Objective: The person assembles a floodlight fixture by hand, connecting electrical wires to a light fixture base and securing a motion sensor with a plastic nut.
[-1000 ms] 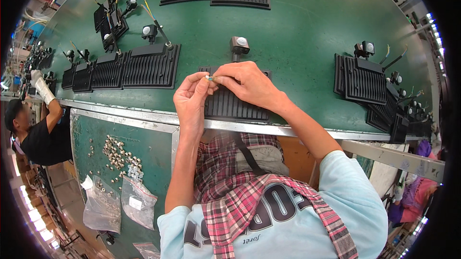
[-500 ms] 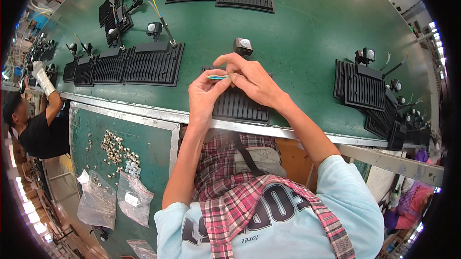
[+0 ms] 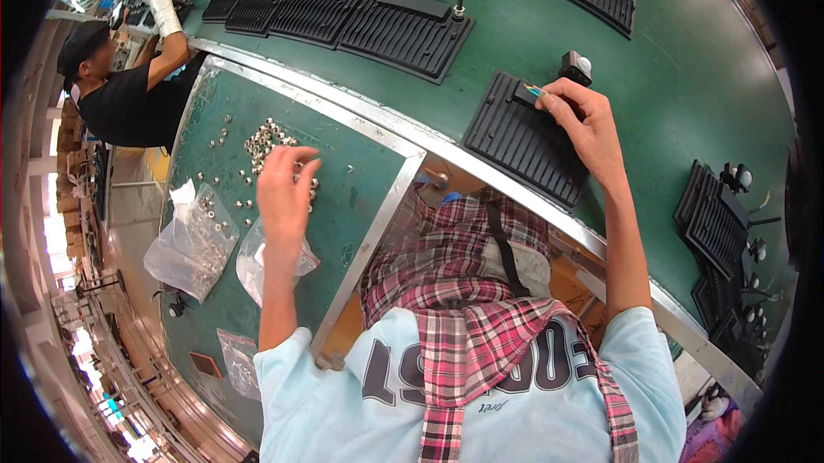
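Observation:
My right hand (image 3: 585,124) pinches the bared-end coloured wires (image 3: 534,90) above a black finned floodlight housing (image 3: 524,141). That housing lies at the front edge of the green bench, and a motion sensor with a white dome (image 3: 578,66) sticks out from its far side. My left hand (image 3: 287,188) is over the lower side table, its fingers curved and apart, with nothing visible in them. Right beside its fingers is a heap of small metal nut-like fittings (image 3: 266,139), partly hidden by the hand.
More floodlight housings stand in a row (image 3: 403,30) at the far left and in a stack (image 3: 717,214) at the right. Plastic bags (image 3: 193,244) lie on the side table, whose raised metal rim (image 3: 369,261) borders it. A co-worker (image 3: 129,90) is at the far left.
My left hand has left the wires and moved left and down to the metal fittings. My right hand keeps the wires. The whole view has swung toward the left.

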`<state>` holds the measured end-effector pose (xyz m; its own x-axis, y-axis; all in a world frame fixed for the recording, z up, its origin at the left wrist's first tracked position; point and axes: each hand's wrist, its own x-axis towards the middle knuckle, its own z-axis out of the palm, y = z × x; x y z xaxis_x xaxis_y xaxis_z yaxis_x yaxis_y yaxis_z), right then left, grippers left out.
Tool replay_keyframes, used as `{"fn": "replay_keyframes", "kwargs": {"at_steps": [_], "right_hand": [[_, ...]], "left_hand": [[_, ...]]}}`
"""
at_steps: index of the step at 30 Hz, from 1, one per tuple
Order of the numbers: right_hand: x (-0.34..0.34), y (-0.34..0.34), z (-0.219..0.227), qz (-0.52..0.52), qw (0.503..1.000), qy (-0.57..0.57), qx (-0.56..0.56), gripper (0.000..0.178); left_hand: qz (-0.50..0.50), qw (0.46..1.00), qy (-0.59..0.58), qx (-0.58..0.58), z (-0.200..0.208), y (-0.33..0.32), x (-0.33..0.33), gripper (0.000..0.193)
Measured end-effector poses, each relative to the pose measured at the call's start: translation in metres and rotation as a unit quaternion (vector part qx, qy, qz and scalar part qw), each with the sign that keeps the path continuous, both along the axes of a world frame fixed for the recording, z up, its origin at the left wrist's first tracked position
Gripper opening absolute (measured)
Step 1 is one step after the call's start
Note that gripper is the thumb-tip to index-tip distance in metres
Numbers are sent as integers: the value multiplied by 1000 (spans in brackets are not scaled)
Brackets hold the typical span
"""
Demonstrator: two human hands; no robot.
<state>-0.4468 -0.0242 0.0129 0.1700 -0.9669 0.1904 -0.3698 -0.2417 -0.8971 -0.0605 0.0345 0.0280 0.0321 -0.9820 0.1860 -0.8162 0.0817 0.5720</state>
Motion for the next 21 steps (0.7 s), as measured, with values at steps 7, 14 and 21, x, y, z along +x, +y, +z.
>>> {"fn": "replay_keyframes", "kwargs": {"at_steps": [7,14,21], "right_hand": [[-6,1,-6,-26,999,10,17,19],[-2,0,-7,-6,1000,-22,-13,17],[-10,5,-8,-6,999,-37,-8,20]], "left_hand": [[-66,986,-149,23,-30,13,31,15],[-45,994,-99,22,-24,-1,23,9],[-46,924,370,80,-13,-53,-110,16]]}}
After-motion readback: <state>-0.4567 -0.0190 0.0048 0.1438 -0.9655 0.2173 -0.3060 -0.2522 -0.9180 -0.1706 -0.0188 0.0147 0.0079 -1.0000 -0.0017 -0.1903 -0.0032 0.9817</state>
